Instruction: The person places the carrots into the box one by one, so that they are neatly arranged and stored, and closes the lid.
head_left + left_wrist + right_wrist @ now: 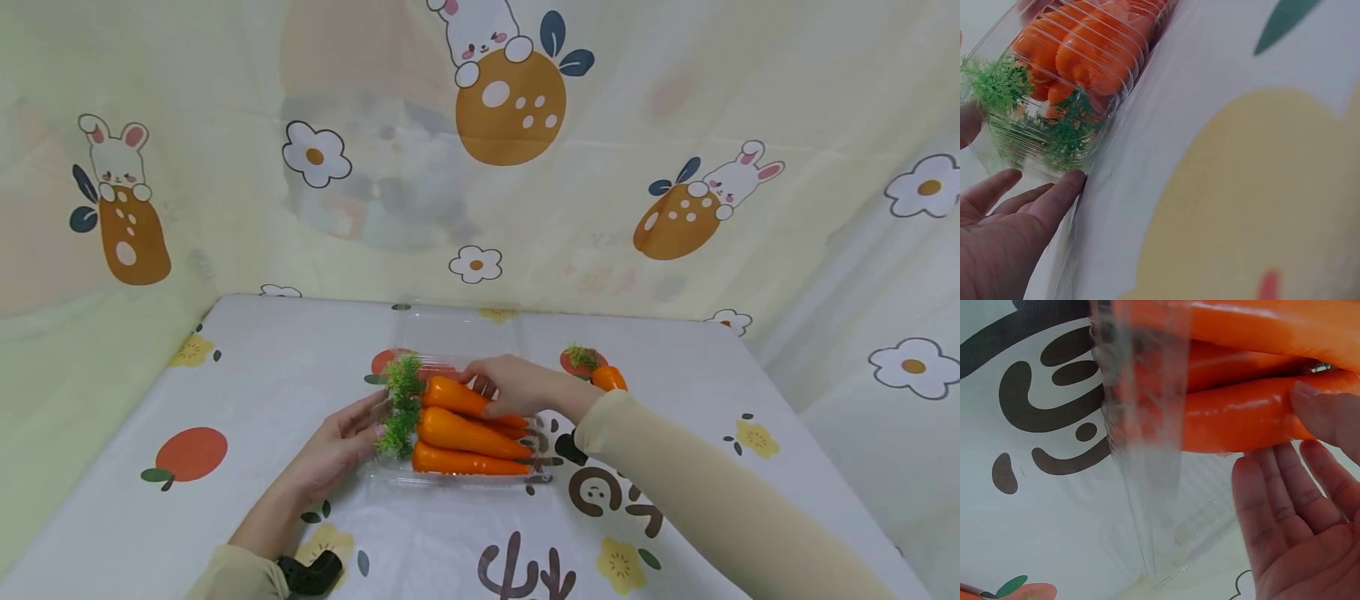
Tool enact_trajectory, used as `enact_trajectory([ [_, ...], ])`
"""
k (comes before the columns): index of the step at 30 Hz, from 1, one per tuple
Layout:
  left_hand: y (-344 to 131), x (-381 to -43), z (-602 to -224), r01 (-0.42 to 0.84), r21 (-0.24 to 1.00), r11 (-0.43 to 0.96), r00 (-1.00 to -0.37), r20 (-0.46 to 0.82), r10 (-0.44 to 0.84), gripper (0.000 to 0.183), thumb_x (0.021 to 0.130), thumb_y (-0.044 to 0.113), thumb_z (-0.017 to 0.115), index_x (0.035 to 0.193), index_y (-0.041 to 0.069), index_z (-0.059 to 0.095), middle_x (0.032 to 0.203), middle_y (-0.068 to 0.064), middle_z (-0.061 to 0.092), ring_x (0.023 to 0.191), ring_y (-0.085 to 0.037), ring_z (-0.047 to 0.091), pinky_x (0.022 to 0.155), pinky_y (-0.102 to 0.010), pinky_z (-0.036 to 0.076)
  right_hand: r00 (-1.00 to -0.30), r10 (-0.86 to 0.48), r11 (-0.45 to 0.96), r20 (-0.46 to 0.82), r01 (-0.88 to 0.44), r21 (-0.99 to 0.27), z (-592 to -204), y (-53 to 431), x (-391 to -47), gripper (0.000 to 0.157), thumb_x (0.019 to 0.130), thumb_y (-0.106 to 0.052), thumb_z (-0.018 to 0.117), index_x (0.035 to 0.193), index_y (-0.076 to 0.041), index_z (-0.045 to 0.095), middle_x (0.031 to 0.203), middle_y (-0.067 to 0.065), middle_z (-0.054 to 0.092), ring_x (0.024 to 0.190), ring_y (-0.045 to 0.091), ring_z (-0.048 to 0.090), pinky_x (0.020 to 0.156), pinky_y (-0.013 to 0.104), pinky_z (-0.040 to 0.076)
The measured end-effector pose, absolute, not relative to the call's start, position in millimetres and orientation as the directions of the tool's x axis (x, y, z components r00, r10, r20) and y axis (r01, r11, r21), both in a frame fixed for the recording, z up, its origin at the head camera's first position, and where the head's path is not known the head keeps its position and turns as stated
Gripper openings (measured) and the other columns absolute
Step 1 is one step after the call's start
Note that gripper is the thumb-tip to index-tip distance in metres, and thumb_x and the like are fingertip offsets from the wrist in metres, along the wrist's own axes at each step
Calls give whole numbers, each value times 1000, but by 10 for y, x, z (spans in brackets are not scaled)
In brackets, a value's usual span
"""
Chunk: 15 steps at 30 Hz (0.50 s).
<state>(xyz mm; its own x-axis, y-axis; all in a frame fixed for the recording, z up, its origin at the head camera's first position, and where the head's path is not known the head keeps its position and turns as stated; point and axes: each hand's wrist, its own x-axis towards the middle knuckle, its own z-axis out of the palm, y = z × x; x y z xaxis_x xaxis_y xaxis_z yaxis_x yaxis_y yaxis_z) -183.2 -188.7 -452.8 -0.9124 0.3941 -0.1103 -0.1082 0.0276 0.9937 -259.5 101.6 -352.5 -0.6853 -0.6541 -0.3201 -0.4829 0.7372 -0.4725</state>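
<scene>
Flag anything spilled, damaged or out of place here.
One orange carrot with a green leafy top looks stray: it lies on the white tablecloth, partly behind the beige right sleeve, apart from the orange carrots in the clear plastic container. No spill or damage shows.

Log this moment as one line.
Left hand: touching clear plastic container | Right hand: gripping far-side carrot inside | Lid: open | Outside: loose carrot, partly hidden by right sleeve

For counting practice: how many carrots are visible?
At least 4: a carrot in the right hand, two carrots beside it in the box, another carrot right of the box. More may be hidden underneath.
</scene>
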Motion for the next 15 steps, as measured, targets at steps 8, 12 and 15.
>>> enact_trajectory([
  [8,-1882,-1838,-4536,-113,993,29,-913,-116,391,70,105,14,55,163,2,18,168,-25,19,155,-43,22,116,-36,44,-729,-627,731,-273,-430,-531,-3520,1194,-2585,45,94,-9,72,138,-8,61,127,11,68,116,25,64,102,40,56],
  [12,-1879,-1838,-4527,-116,993,33,-914,-120,389,70,105,14,56,163,2,18,168,-25,19,155,-44,23,118,-43,41,-749,-629,699,-209,-428,-572,-3503,1355,-2561,45,94,-10,71,137,-6,60,128,16,67,118,31,64,100,40,57],
  [15,-1877,-1837,-4523,-120,992,33,-914,-124,387,70,105,14,56,163,2,18,169,-25,18,155,-44,23,119,-45,40,-764,-627,675,-153,-434,-596,-3483,1498,-2536,44,95,-9,71,137,-5,60,127,16,67,118,34,64,99,40,58],
])
